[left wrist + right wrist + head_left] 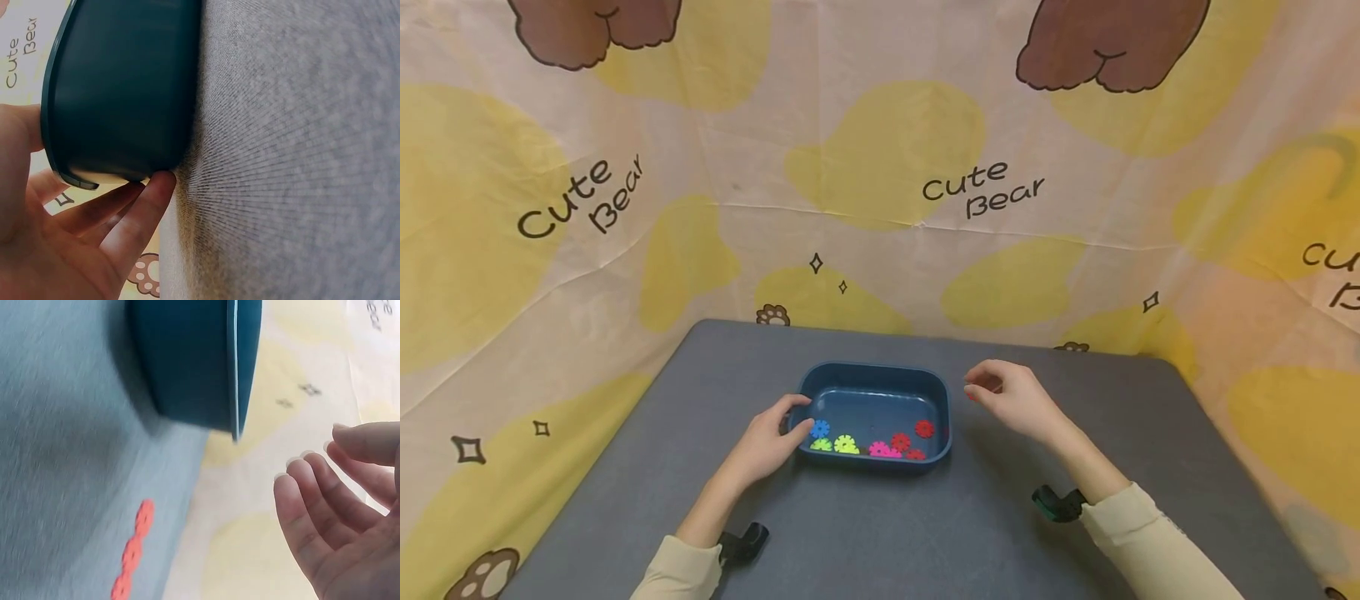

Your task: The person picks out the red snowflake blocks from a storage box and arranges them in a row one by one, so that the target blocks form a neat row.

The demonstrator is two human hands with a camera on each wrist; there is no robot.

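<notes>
A dark blue plastic tray stands on the table. My left hand grips its left end, the thumb at the rim and the other fingers against the outer wall. Flower-shaped plastic discs lie along the tray's near side: a blue disc, yellow-green discs, pink discs and red discs. Off the tray's right end, my right hand hovers with loosely bent fingers, nothing visible between them. Below it, red discs lie in a row on the table, mostly hidden in the head view.
The grey table has a patterned cloth hanging behind it and along both sides. Black wrist devices sit on both forearms.
</notes>
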